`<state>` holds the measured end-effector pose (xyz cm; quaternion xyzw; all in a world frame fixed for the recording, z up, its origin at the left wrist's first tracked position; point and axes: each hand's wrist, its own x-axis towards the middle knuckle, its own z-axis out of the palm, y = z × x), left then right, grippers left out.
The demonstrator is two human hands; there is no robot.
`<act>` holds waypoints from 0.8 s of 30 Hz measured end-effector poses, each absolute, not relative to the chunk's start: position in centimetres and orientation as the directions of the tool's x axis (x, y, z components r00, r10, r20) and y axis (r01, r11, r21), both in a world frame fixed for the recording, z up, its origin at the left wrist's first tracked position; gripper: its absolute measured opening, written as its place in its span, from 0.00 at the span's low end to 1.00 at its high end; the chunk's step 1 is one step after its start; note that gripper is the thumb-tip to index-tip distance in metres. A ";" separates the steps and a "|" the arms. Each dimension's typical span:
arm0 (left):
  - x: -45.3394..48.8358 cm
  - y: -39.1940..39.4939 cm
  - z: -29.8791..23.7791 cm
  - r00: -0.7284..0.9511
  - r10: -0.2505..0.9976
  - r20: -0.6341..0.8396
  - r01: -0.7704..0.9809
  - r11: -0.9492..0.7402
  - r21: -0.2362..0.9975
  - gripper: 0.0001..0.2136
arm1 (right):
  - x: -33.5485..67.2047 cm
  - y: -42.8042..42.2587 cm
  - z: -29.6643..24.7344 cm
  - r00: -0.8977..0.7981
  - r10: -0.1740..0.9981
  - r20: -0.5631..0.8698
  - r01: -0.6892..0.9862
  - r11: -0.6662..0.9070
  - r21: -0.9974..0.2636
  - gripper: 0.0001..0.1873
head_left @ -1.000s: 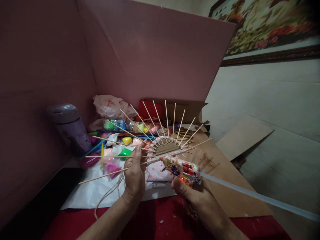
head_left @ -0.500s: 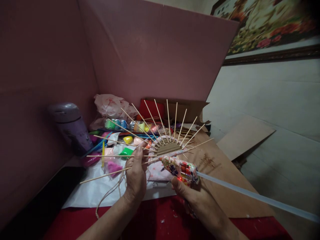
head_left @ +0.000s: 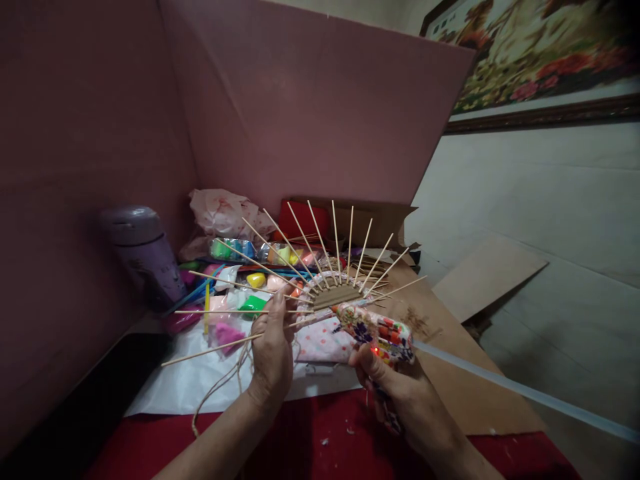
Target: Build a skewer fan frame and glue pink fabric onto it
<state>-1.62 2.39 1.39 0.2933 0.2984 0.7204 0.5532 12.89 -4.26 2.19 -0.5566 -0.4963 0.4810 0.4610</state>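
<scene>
My left hand (head_left: 273, 350) is closed on the edge of a round cardboard disc (head_left: 334, 297) with several thin wooden skewers fanning out from its rim. A jute cord (head_left: 220, 385) hangs from under that hand. My right hand (head_left: 400, 390) grips a flower-patterned hot glue gun (head_left: 380, 331) with a red light on. Its nozzle points left at the disc's near edge. A long clear glue stick (head_left: 520, 393) juts from the gun's back toward the right.
A purple flask (head_left: 145, 257) stands at the left by the pink cardboard wall (head_left: 310, 107). Bags of coloured clay (head_left: 250, 283), a white sheet (head_left: 185, 383), a cardboard sheet (head_left: 450, 360) and a red cloth (head_left: 320, 447) cover the table. A framed picture (head_left: 540, 53) hangs at the upper right.
My right hand and the glue gun have shifted a little to the right, along the disc's near edge. The left hand has kept its hold.
</scene>
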 end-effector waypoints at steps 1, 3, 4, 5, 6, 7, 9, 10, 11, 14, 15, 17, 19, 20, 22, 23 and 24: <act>-1.6 2.4 1.4 -0.215 0.972 0.096 -0.623 -0.212 0.753 0.12 | 13.1 -4.2 2.0 0.053 0.994 -0.098 0.101 -0.103 -0.989 0.20; -1.6 2.4 1.5 -0.209 0.972 0.111 -0.629 -0.221 0.745 0.12 | 13.4 -4.1 1.8 0.076 0.989 -0.130 0.096 -0.137 -0.986 0.22; -1.6 2.4 1.6 -0.207 0.971 0.118 -0.633 -0.224 0.741 0.11 | 13.6 -4.1 1.7 0.087 0.986 -0.139 0.098 -0.148 -0.984 0.22; -1.6 2.4 1.6 -0.203 0.971 0.124 -0.635 -0.227 0.739 0.11 | 13.7 -4.1 1.7 0.092 0.985 -0.147 0.102 -0.156 -0.982 0.22; -1.6 2.3 1.6 -0.200 0.972 0.128 -0.635 -0.228 0.738 0.11 | 13.8 -4.1 1.7 0.093 0.984 -0.150 0.109 -0.160 -0.981 0.22; -1.6 2.3 1.6 -0.197 0.972 0.130 -0.633 -0.228 0.739 0.11 | 13.8 -4.1 1.7 0.090 0.985 -0.149 0.116 -0.159 -0.980 0.22; -1.6 2.3 1.5 -0.192 0.972 0.135 -0.625 -0.227 0.747 0.12 | 13.6 -4.2 1.7 0.076 0.990 -0.118 0.136 -0.128 -0.982 0.22; -1.6 2.3 1.5 -0.192 0.972 0.136 -0.620 -0.227 0.751 0.12 | 13.4 -4.2 1.8 0.074 0.994 -0.080 0.148 -0.090 -0.985 0.20; -1.6 2.4 1.4 -0.192 0.972 0.135 -0.615 -0.226 0.755 0.12 | 13.2 -4.2 1.9 0.068 0.997 -0.039 0.160 -0.050 -0.986 0.19; -1.7 2.4 1.1 -0.195 0.972 0.131 -0.604 -0.224 0.765 0.13 | 12.7 -4.3 2.1 0.032 0.999 0.041 0.176 0.034 -0.984 0.17; -1.7 2.5 1.0 -0.195 0.972 0.131 -0.599 -0.224 0.769 0.14 | 12.6 -4.3 2.2 0.020 0.999 0.039 0.173 0.035 -0.984 0.17; -1.7 2.5 0.9 -0.203 0.971 0.129 -0.580 -0.226 0.783 0.14 | 12.6 -4.3 2.1 0.012 1.000 0.008 0.167 0.006 -0.986 0.17; -1.8 2.5 0.8 -0.215 0.969 0.125 -0.567 -0.228 0.792 0.14 | 12.8 -4.3 1.9 0.029 0.999 -0.035 0.165 -0.039 -0.985 0.18; -1.8 2.5 0.9 -0.217 0.968 0.124 -0.565 -0.228 0.793 0.14 | 13.0 -4.3 1.8 0.039 0.998 -0.056 0.160 -0.062 -0.985 0.18; -1.8 2.5 0.9 -0.216 0.969 0.124 -0.566 -0.228 0.792 0.14 | 13.2 -4.2 1.6 0.060 0.995 -0.075 0.144 -0.083 -0.986 0.19; -1.8 2.5 0.9 -0.216 0.969 0.124 -0.566 -0.227 0.793 0.14 | 13.3 -4.1 1.5 0.070 0.995 -0.073 0.138 -0.082 -0.987 0.19; -1.8 2.5 0.9 -0.217 0.968 0.125 -0.563 -0.228 0.794 0.14 | 13.4 -4.1 1.5 0.084 0.994 -0.066 0.132 -0.077 -0.988 0.18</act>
